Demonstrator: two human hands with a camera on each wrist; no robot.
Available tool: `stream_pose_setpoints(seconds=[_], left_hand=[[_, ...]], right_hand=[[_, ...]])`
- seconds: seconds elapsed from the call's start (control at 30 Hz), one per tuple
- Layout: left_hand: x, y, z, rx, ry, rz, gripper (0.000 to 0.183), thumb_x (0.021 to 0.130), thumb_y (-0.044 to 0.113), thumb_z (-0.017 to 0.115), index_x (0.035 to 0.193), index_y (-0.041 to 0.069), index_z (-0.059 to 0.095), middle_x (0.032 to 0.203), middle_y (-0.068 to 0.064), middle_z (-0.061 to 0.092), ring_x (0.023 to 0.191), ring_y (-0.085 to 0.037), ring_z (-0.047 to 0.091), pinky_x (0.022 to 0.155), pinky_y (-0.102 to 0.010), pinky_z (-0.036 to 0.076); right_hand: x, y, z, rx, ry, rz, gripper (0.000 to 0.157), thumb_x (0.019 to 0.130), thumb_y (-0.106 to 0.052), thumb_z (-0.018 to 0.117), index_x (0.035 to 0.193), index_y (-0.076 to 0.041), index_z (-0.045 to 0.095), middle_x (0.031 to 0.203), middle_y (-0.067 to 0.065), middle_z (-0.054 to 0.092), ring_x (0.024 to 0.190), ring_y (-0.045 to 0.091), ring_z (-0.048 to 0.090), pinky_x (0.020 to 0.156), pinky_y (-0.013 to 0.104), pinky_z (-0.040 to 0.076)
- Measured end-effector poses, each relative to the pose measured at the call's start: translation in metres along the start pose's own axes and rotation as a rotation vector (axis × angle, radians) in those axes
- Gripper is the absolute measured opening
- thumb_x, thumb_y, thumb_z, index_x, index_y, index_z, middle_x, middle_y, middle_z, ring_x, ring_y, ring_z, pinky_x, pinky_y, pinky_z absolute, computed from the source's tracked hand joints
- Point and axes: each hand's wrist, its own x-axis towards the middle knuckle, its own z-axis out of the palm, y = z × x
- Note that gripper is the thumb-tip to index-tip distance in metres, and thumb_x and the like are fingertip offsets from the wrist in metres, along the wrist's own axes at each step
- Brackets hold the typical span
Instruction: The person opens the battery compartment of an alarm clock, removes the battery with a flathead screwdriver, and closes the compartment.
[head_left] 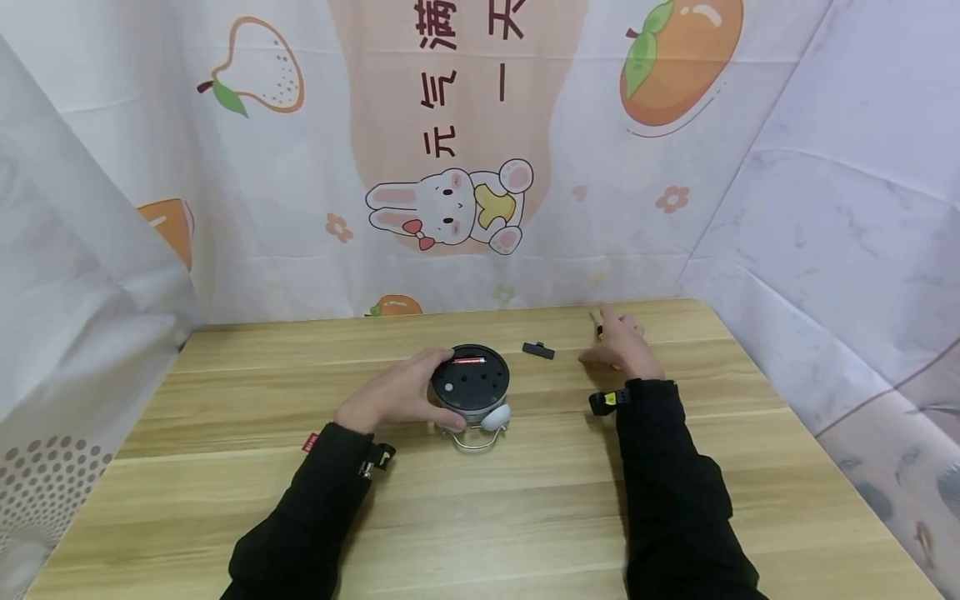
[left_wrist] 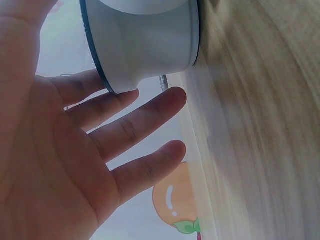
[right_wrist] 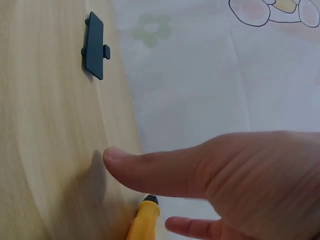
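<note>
Left hand (head_left: pixel 405 392) grips the alarm clock (head_left: pixel 474 382), probably rigid but slippery, best held by its case (left_wrist: pixel 150 47); right hand (head_left: pixel 622 346) spreads wide near the yellow-handled screwdriver (right_wrist: pixel 143 222).

Fingers (right_wrist: pixel 195 227) near yellow handle (right_wrist: pixel 143 222)

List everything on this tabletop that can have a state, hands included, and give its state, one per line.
Alarm clock: back facing up, uncovered
Battery: exposed in the clock's back
Battery cover: off, lying on the table
Yellow-handled tool: partly hidden in the head view
Left hand: holding the clock
Right hand: thumb extended, by the tool
</note>
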Motion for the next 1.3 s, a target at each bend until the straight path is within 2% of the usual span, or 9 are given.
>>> stream_pose_setpoints(seconds=[0.1,0.17,0.3,0.4,0.53,0.77,0.87,1.0,1.3], left_hand=[[0.0001,-0.0004,0.0003,-0.003,-0.001,-0.002,0.116,0.066,0.061,0.090,0.157,0.012,0.037,0.154,-0.001,0.042,0.135,-0.018,0.046,0.110,-0.041,0.041],[-0.0001,-0.0006,0.0003,-0.004,0.001,0.002,0.116,0.067,0.061,0.090,0.157,0.011,0.037,0.154,-0.002,0.042,0.136,-0.018,0.046,0.110,-0.041,0.041],[-0.0005,-0.0005,0.0001,-0.010,0.005,0.004,0.116,0.067,0.060,0.090,0.157,0.011,0.037,0.155,-0.003,0.042,0.136,-0.019,0.046,0.110,-0.042,0.041],[-0.0007,0.0000,-0.0001,-0.012,0.003,-0.002,0.116,0.067,0.059,0.090,0.157,0.011,0.037,0.155,-0.003,0.042,0.136,-0.019,0.046,0.110,-0.041,0.041],[-0.0010,0.0002,0.0000,-0.014,0.001,-0.004,0.116,0.067,0.059,0.090,0.157,0.011,0.036,0.155,-0.003,0.042,0.136,-0.019,0.046,0.110,-0.042,0.041],[-0.0008,0.0012,-0.0006,-0.015,-0.003,-0.010,0.116,0.068,0.059,0.090,0.158,0.011,0.035,0.156,-0.003,0.041,0.137,-0.019,0.045,0.110,-0.042,0.040],[-0.0007,0.0014,-0.0003,-0.014,-0.004,-0.010,0.116,0.067,0.059,0.090,0.158,0.010,0.035,0.156,-0.004,0.041,0.138,-0.021,0.044,0.111,-0.043,0.040],[-0.0004,0.0014,-0.0002,-0.024,-0.008,-0.007,0.116,0.067,0.058,0.090,0.158,0.009,0.035,0.156,-0.005,0.040,0.139,-0.022,0.043,0.111,-0.044,0.040],[0.0000,0.0007,-0.0031,-0.034,0.003,0.016,0.115,0.067,0.056,0.091,0.156,0.007,0.037,0.154,-0.007,0.043,0.135,-0.022,0.046,0.110,-0.045,0.041]], right_hand=[[0.0008,0.0008,0.0003,-0.024,-0.021,0.033,0.093,0.091,-0.026,0.075,0.157,0.009,0.019,0.149,0.043,0.021,0.131,0.058,0.026,0.105,0.065,0.033],[0.0015,0.0014,0.0008,-0.039,-0.027,0.050,0.085,0.093,-0.029,0.072,0.151,0.013,0.028,0.144,0.043,0.030,0.126,0.056,0.034,0.102,0.062,0.037],[0.0038,0.0030,0.0012,-0.060,-0.024,0.057,0.066,0.096,-0.030,0.069,0.134,0.016,0.042,0.115,0.031,0.049,0.098,0.042,0.049,0.083,0.049,0.044],[0.0049,0.0041,0.0012,-0.067,-0.020,0.045,0.052,0.097,-0.027,0.068,0.123,0.014,0.048,0.096,0.020,0.049,0.082,0.032,0.049,0.073,0.041,0.041],[0.0050,0.0049,0.0014,-0.071,-0.012,0.033,0.041,0.097,-0.023,0.067,0.115,0.011,0.053,0.087,0.015,0.049,0.076,0.029,0.049,0.069,0.039,0.040],[0.0049,0.0060,0.0008,-0.060,-0.016,0.032,0.044,0.097,-0.020,0.067,0.123,0.013,0.054,0.089,0.017,0.055,0.076,0.029,0.052,0.070,0.039,0.042],[0.0054,0.0062,0.0010,-0.051,-0.028,0.030,0.051,0.098,-0.018,0.065,0.134,0.014,0.050,0.104,0.023,0.059,0.085,0.031,0.054,0.076,0.041,0.045],[0.0063,0.0057,0.0014,-0.046,-0.046,0.032,0.056,0.098,-0.015,0.063,0.142,0.014,0.045,0.122,0.027,0.057,0.094,0.034,0.053,0.083,0.042,0.045],[0.0094,0.0039,0.0020,-0.061,-0.053,0.012,0.058,0.099,-0.015,0.063,0.146,0.013,0.042,0.126,0.029,0.055,0.096,0.034,0.053,0.085,0.043,0.045]])
